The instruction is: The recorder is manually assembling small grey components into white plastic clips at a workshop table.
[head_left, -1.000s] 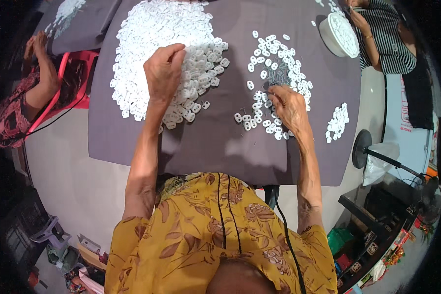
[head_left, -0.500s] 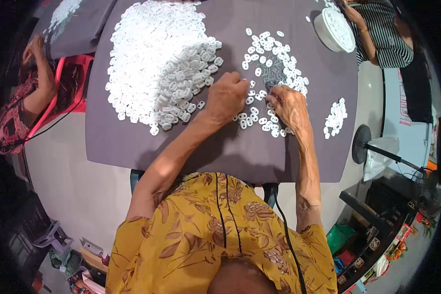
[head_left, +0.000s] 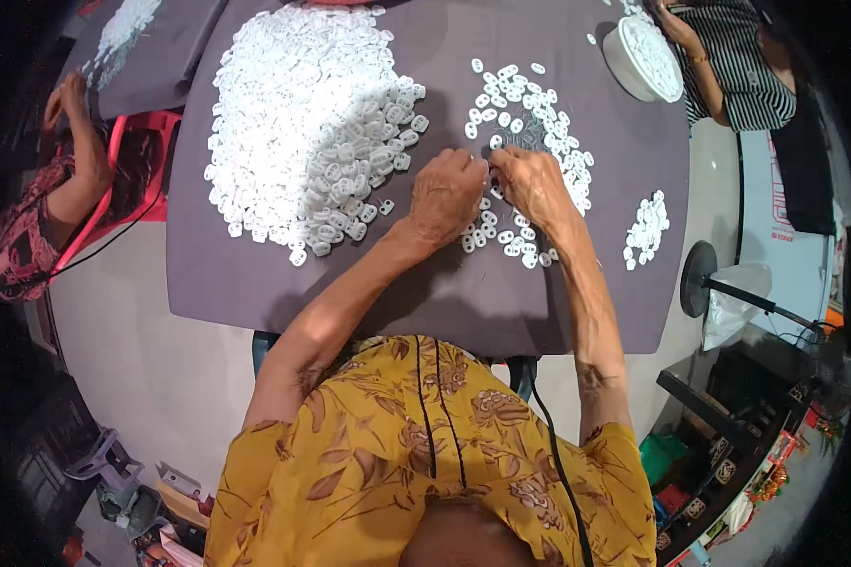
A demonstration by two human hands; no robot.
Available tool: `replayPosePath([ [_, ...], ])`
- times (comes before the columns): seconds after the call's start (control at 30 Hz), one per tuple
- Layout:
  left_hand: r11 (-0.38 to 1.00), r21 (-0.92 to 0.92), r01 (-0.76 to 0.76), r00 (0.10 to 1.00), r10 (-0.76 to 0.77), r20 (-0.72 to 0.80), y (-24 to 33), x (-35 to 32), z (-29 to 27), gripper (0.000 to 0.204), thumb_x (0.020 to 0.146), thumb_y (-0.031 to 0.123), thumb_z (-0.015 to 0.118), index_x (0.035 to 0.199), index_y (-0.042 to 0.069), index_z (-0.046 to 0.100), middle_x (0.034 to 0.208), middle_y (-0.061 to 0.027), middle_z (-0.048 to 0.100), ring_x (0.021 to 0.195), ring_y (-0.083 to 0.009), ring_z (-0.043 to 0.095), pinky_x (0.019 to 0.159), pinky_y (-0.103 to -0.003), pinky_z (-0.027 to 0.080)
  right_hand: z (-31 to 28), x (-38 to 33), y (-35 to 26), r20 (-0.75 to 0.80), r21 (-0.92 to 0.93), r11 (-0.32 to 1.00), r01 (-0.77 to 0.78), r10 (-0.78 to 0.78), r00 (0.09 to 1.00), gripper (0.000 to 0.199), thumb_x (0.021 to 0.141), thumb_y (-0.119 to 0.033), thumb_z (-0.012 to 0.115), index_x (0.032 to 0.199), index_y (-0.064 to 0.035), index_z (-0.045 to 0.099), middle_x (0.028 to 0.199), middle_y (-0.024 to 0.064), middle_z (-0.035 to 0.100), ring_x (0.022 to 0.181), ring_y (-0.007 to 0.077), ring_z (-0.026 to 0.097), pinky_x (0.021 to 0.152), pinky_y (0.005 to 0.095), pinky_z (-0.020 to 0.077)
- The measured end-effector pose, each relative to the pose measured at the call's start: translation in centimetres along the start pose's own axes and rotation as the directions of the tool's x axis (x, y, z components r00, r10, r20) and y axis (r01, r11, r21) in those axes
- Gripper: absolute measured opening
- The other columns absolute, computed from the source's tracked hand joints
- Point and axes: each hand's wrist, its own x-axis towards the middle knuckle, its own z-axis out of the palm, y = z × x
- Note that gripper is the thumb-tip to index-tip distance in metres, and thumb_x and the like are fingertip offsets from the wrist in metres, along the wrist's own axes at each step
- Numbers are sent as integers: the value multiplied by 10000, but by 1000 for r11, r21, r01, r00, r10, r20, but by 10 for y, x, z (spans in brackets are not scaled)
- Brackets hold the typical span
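Note:
My left hand [head_left: 447, 194] is closed in a pinch, its fingertips almost meeting those of my right hand [head_left: 534, 187], which is pinched too. Whatever lies between the fingertips is too small and covered to make out. Around my right hand lie loose white plastic pieces [head_left: 582, 180], small, rounded and with two holes. A patch of thin grey metal pins [head_left: 528, 134] lies among them, just beyond my right fingers. To the left of my left hand rises a big heap of the same white pieces [head_left: 293, 113].
A grey-brown cloth covers the table [head_left: 388, 293]. At the far right stands a white tub [head_left: 641, 61] full of white pieces, beside a person in a striped top [head_left: 738, 57]. A small pile of pieces [head_left: 646, 230] lies near the right edge. Another person's arm [head_left: 80, 142] shows at left.
My right hand has moved left, from beside the pins to my left hand. My left hand has shifted slightly, and the fingertips of both are now together.

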Motion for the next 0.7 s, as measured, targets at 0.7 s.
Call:
replayPosePath([
  [0.7, 37, -927, 373, 904, -240, 354, 36, 17, -43, 150, 794, 61, 598, 924, -14, 595, 791, -46, 603, 703, -98, 569, 667, -229, 476, -58, -26, -26, 38, 899, 386, -206, 401, 915, 92, 752, 58, 557, 823, 21, 600, 798, 47, 593, 749, 105, 555, 703, 230, 437],
])
